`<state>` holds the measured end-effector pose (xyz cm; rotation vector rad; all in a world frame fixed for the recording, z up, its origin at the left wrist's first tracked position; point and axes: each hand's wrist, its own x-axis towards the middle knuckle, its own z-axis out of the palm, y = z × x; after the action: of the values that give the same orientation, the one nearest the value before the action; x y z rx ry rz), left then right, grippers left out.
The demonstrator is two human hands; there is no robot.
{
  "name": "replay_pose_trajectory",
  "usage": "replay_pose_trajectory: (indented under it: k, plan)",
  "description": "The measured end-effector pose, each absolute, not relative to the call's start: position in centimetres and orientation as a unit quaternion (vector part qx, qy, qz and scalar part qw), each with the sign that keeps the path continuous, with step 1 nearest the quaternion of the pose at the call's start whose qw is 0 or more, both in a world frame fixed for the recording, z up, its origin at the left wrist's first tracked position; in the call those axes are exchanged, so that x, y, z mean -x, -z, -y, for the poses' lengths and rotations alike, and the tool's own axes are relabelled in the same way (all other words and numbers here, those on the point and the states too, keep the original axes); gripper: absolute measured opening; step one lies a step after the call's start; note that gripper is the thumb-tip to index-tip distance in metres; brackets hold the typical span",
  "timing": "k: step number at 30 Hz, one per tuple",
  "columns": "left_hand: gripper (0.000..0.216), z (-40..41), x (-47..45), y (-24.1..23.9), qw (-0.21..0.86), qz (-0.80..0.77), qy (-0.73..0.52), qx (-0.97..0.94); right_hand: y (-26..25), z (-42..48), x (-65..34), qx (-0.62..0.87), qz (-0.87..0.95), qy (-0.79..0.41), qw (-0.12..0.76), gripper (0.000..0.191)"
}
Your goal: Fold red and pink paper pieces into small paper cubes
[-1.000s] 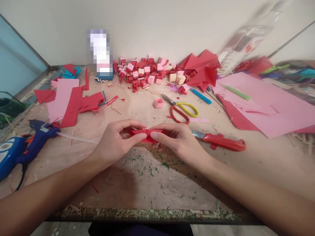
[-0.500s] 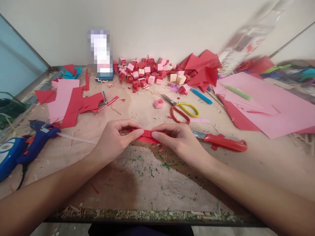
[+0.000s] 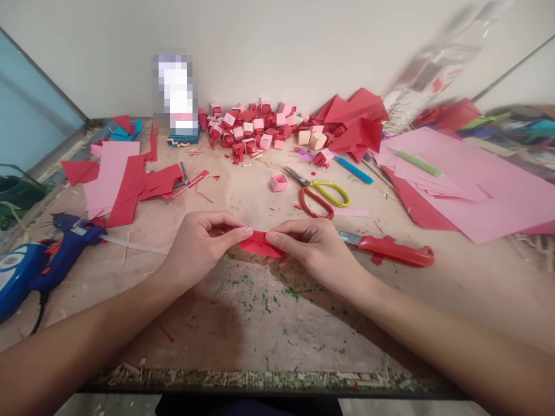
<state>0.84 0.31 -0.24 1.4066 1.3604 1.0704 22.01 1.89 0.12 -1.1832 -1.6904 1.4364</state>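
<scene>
Left hand (image 3: 195,248) and right hand (image 3: 312,247) pinch the small folded red paper strip (image 3: 259,242) between them; I'd keep edges aligned and crease firmly.

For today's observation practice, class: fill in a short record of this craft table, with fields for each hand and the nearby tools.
Left hand: pinches left end of folded red paper piece
Right hand: pinches its right end
Tools: red utility knife beside right hand; scissors with yellow and red handles beyond it; blue hot-glue gun far left
Surface: scuffed wooden table
</scene>
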Motion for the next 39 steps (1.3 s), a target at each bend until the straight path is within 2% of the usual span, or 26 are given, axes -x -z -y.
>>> replay_pose_trajectory:
  k: [5, 8, 12, 16, 20, 24, 33, 39]
  plan:
    - [0.03, -0.3, -1.1, 0.4, 0.55, -0.514, -0.475, -0.456, -0.3, -1.8, -21.8, 0.463, 0.61, -0.532, 0.362, 0.024]
    - [0.032, -0.1, -1.4, 0.5, 0.582, -0.493, -0.448, -0.467, -0.3, -1.8, -21.8, 0.468, 0.601, -0.514, 0.395, 0.024]
    - [0.02, 0.3, -1.5, 0.3, 0.546, -0.499, -0.44, -0.509, -0.1, -1.5, -21.7, 0.455, 0.644, -0.485, 0.38, 0.025]
    - [0.016, 0.4, -1.5, -0.1, 0.498, -0.502, -0.458, -0.54, 0.1, -0.8, -21.5, 0.46, 0.672, -0.427, 0.394, 0.013]
    - [0.015, 0.4, -1.5, 0.0, 0.509, -0.491, -0.463, -0.533, 0.1, -0.4, -21.6, 0.44, 0.714, -0.307, 0.449, 0.011]
    - [0.016, 0.5, -1.6, 0.2, 0.527, -0.494, -0.466, -0.511, 0.0, -0.5, -21.7, 0.376, 0.782, -0.243, 0.433, 0.014]
    - [0.012, 0.4, -1.4, 0.0, 0.499, -0.471, -0.473, -0.553, 0.2, -0.5, -21.5, 0.427, 0.74, -0.359, 0.376, 0.018]
    - [0.014, 0.2, -1.1, 0.2, 0.487, -0.503, -0.456, -0.549, 0.1, -0.8, -21.4, 0.446, 0.707, -0.394, 0.382, 0.01]
